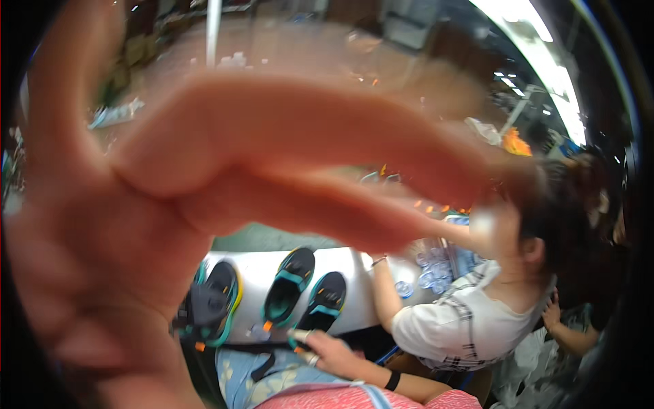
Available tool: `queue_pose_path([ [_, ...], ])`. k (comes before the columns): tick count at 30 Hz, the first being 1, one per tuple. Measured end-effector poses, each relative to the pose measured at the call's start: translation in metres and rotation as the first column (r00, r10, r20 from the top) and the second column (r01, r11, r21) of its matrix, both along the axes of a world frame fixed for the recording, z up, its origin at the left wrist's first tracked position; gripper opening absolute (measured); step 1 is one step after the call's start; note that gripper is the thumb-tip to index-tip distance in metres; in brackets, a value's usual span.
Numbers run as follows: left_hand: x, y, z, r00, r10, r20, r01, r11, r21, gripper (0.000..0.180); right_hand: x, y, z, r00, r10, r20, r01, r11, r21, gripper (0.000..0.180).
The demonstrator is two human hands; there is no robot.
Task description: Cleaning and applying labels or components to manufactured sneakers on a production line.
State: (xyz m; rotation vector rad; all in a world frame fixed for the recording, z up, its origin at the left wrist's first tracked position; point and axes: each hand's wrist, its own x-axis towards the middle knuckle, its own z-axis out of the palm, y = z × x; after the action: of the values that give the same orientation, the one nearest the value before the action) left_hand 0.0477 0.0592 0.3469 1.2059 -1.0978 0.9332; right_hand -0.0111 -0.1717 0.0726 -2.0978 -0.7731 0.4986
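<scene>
A blurred left hand (116,225), loosely curled and empty, blocks much of the white table (354,262); the right hand (334,354) touches the rightmost shoe (328,300) there, grip unclear, a co-worker (463,320) nearby.

A black shoe (330,290) with a teal strap has its heel at the right hand (336,354), toe pointing away. Left of that hand lies a matching shoe (285,290); beside the left hand (109,252), a dark shoe (219,300) shows yellow and teal edging.
</scene>
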Motion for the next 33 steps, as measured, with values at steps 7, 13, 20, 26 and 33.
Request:
queue_pose_path([
  [7,0.013,0.013,-0.164,0.695,0.625,-0.356,-0.108,0.58,0.808,0.062,-0.007,-0.022,-0.025,0.999,-0.036,0.025,0.035,0.998,0.06,0.059],
  [13,-0.007,-0.003,-0.276,0.128,0.755,-0.643,0.322,0.582,0.747,0.035,0.004,-0.024,-0.025,0.989,-0.097,0.114,0.062,0.958,0.28,0.047],
  [20,-0.001,-0.002,-0.336,0.232,0.892,-0.388,0.023,0.393,0.919,0.032,-0.008,-0.006,-0.039,0.976,0.043,0.215,-0.119,0.928,0.353,0.047],
  [26,-0.033,0.027,-0.322,0.124,0.929,-0.349,-0.077,0.36,0.93,0.032,0.003,-0.024,-0.029,0.956,0.291,0.047,-0.292,0.912,0.287,0.044],
  [33,-0.08,-0.055,-0.245,0.388,0.705,-0.594,-0.229,0.698,0.678,0.016,0.043,-0.065,-0.017,0.988,-0.145,0.051,0.117,0.923,0.366,0.02],
])
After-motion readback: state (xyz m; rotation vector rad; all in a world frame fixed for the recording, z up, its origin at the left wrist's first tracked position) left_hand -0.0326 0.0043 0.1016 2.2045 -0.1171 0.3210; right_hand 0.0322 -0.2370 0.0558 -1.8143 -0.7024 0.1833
